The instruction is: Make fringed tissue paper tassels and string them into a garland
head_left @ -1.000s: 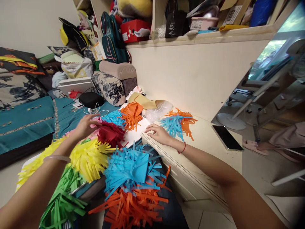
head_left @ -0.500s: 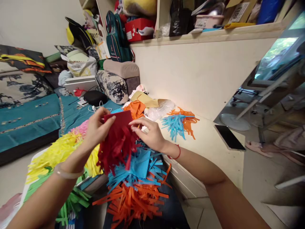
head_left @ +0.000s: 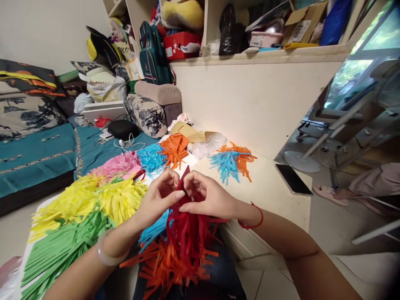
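Observation:
A dark red fringed paper tassel (head_left: pixel 190 233) hangs between my hands, its uncut top edge pinched and its cut strips drooping down. My left hand (head_left: pixel 162 193) grips the folded band from the left, thumb along it. On the other side my right hand (head_left: pixel 208 193) pinches the same band, with fingers curled and thumb pressed in. The two hands almost touch. Orange fringed paper (head_left: pixel 162 262) lies on my lap below, partly covered by the red strips. Blue fringed paper (head_left: pixel 154 231) shows beside the red strips, mostly hidden.
Yellow (head_left: pixel 71 200), green (head_left: pixel 68 246) and pink fringed paper (head_left: pixel 117 164) lie at the left. Blue-and-orange fringed paper (head_left: pixel 229 162) and a phone (head_left: pixel 293 179) rest on the cream surface at the right. A teal sofa (head_left: pixel 37 150) stands beyond. Someone's leg (head_left: pixel 371 181) shows far right.
The red paper has moved down and right, turning from its flat side to edge-on. My right hand now pinches it close to the left. More green and yellow fringe shows.

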The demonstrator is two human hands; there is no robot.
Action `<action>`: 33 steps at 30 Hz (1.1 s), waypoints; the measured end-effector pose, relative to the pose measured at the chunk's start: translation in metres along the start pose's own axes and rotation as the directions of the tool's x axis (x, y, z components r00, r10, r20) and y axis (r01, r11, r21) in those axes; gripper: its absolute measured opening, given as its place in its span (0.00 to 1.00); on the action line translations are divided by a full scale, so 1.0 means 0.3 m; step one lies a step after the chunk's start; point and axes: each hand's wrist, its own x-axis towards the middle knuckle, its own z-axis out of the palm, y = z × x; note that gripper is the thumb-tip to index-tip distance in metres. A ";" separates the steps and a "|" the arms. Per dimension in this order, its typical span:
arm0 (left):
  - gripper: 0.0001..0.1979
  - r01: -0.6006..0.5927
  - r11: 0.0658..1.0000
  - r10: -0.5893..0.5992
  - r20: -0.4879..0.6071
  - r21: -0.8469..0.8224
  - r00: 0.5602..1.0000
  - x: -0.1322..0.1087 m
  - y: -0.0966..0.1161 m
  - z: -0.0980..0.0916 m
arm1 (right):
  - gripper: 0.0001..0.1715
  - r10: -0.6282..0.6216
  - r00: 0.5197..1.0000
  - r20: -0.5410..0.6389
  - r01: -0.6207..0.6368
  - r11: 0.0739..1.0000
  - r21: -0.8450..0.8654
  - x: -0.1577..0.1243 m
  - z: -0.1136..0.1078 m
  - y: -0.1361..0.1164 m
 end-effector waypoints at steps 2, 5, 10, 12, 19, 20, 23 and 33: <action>0.16 0.014 1.000 -0.013 0.049 -0.022 0.999 -0.007 0.012 0.008 | 0.20 -0.005 0.999 0.033 0.005 1.000 0.004 -0.015 -0.005 -0.011; 0.16 0.030 0.999 -0.027 0.119 -0.018 0.993 -0.015 0.026 0.011 | 0.16 -0.029 0.997 0.076 0.029 1.000 -0.001 -0.030 -0.016 -0.020; 0.14 0.035 0.999 -0.040 0.141 0.037 0.989 -0.019 0.036 0.015 | 0.21 -0.054 0.992 0.115 0.053 0.999 0.011 -0.048 -0.027 -0.022; 0.14 0.039 0.998 -0.046 0.150 0.052 0.988 -0.018 0.040 0.020 | 0.22 -0.049 0.993 0.104 0.050 0.999 0.000 -0.055 -0.029 -0.023; 0.13 0.039 0.997 -0.051 0.207 0.062 0.977 -0.012 0.053 0.030 | 0.20 -0.041 0.989 0.140 0.028 0.995 0.091 -0.070 -0.049 -0.022; 0.12 0.036 0.997 -0.050 0.214 0.065 0.976 -0.012 0.055 0.030 | 0.20 -0.041 0.989 0.143 0.025 0.994 0.111 -0.070 -0.052 -0.020; 0.11 0.038 0.997 -0.051 0.223 0.063 0.974 -0.015 0.059 0.034 | 0.22 -0.028 0.988 0.151 0.006 0.990 0.144 -0.069 -0.061 -0.012; 0.04 0.040 0.996 -0.054 0.194 0.076 0.979 -0.020 0.070 0.065 | 0.21 -0.046 0.990 0.134 0.024 0.987 0.161 -0.082 -0.073 0.017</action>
